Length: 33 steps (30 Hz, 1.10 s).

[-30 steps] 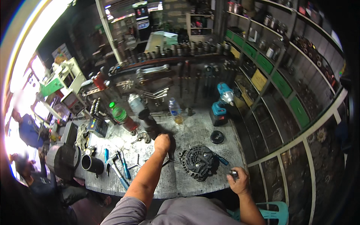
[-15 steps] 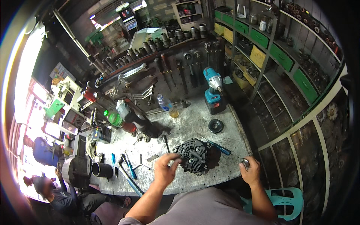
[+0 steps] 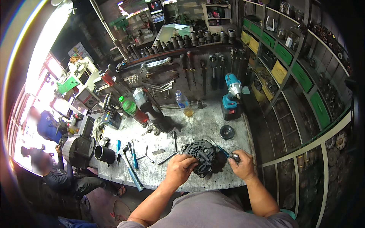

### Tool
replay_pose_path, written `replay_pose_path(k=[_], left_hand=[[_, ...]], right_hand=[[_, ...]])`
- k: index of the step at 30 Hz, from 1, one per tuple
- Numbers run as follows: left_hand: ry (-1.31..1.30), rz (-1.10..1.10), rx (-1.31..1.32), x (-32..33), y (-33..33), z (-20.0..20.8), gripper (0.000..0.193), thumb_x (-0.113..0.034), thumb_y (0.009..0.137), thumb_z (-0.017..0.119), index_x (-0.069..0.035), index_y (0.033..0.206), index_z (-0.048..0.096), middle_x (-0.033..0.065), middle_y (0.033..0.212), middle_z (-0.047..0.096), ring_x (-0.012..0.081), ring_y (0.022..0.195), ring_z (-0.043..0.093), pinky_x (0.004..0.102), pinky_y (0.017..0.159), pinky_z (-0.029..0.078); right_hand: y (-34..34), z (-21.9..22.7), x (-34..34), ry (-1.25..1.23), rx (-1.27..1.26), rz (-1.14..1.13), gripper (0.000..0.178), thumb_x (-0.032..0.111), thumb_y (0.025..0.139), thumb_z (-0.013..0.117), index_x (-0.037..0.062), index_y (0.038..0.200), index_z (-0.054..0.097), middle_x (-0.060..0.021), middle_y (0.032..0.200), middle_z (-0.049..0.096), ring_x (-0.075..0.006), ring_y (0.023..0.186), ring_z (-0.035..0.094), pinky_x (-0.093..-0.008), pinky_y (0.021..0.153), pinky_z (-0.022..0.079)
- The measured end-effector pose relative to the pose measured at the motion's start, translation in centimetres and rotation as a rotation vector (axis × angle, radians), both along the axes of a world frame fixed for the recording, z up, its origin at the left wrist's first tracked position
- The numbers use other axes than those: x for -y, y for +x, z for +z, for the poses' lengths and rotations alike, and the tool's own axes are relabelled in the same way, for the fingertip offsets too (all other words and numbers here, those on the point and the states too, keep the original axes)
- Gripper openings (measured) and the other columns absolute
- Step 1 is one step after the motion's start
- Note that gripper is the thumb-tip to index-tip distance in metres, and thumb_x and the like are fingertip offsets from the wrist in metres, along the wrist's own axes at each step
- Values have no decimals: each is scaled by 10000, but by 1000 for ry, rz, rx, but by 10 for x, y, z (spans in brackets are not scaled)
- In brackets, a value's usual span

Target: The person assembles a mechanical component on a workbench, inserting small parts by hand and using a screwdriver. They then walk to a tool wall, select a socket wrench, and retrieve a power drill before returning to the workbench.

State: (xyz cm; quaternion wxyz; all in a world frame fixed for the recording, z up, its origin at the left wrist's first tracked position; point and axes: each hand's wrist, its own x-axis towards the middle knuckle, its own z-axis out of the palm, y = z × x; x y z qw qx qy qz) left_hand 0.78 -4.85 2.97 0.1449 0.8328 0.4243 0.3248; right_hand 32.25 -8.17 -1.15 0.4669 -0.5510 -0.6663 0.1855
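Observation:
A black alternator (image 3: 203, 153) lies on the metal workbench (image 3: 197, 125) near its front edge. My left hand (image 3: 179, 168) grips the alternator's near left side. My right hand (image 3: 241, 165) is closed around a small shiny metal tool or part (image 3: 234, 156), held right beside the alternator's right side. A blue-handled screwdriver (image 3: 220, 148) lies between that hand and the alternator.
A black pulley (image 3: 227, 132), a teal cordless impact wrench (image 3: 231, 95), a clear bottle (image 3: 183, 102), a green bottle (image 3: 129, 106), a hammer (image 3: 129, 167) and loose hand tools sit on the bench. Wrenches hang on the back board. Shelves stand right; two people sit at left.
My left hand came back from the bench's middle and took hold of the alternator. My right hand rose from the bench edge to the alternator's right side.

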Motion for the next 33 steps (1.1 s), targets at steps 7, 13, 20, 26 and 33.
replay_pose_path(k=[7,13,20,26,33], left_hand=[[63,-89,8,-3,-5,-1,252,-55,890,838,-87,1137,799,88,1125,750,318,971,712,444,841,563],[15,-96,74,-2,-3,-3,210,-102,901,863,-81,1103,808,97,1107,753,331,965,716,459,841,567],[2,-64,77,-7,1,0,233,-96,879,884,-104,1094,795,91,1029,757,333,964,732,460,857,591],[-66,-14,147,0,1,-3,298,-32,869,866,-45,1147,760,155,1172,711,373,1007,722,460,866,602],[-119,-54,121,-4,-3,-12,330,-41,890,839,-55,1203,736,151,1175,697,388,1087,685,491,945,561]], right_hand=[[-19,10,-52,-103,-108,-43,252,155,912,867,5,1077,749,-198,918,789,-350,813,786,-422,742,609],[-49,2,-169,-293,-51,276,322,222,920,887,11,1156,830,-231,1027,824,-332,911,817,-406,833,627],[-139,-42,-281,-324,593,729,367,192,915,777,129,1271,840,-193,1194,821,-370,1094,792,-478,968,614],[-184,-78,-304,-307,846,760,434,147,962,697,241,1369,815,-127,1323,799,-407,1193,760,-513,1038,612],[-186,-97,-310,-169,880,779,286,211,948,717,187,1209,832,-160,1199,787,-418,1123,753,-557,932,609]])
